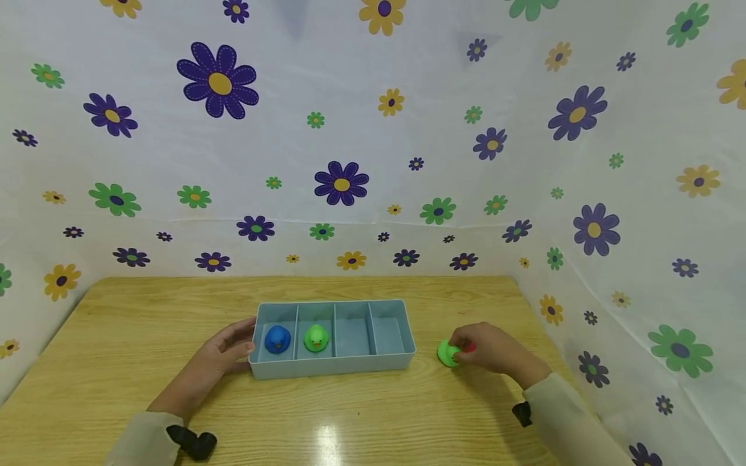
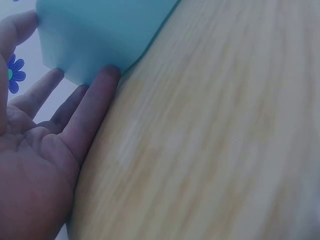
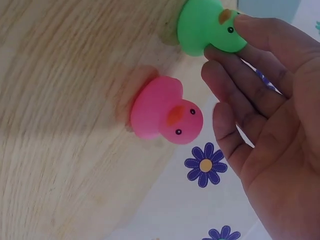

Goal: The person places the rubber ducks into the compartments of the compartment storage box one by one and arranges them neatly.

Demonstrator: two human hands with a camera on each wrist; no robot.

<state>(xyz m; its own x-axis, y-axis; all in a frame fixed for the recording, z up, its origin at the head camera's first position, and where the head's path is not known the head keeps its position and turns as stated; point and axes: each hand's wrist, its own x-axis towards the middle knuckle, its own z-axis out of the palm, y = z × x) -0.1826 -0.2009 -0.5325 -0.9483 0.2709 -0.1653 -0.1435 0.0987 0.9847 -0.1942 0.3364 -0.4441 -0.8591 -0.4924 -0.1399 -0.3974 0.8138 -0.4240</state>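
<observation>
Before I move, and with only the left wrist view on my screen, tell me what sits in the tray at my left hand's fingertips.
Observer: In the head view, a blue duck and a green duck sit in neighbouring compartments at the left end of the tray.
Operator: Now report the right hand.
Observer: The right hand pinches a second green duck by its head.
Operator: Check what else is close to it.
Observer: A pink duck stands on the table, near that second green duck.
</observation>
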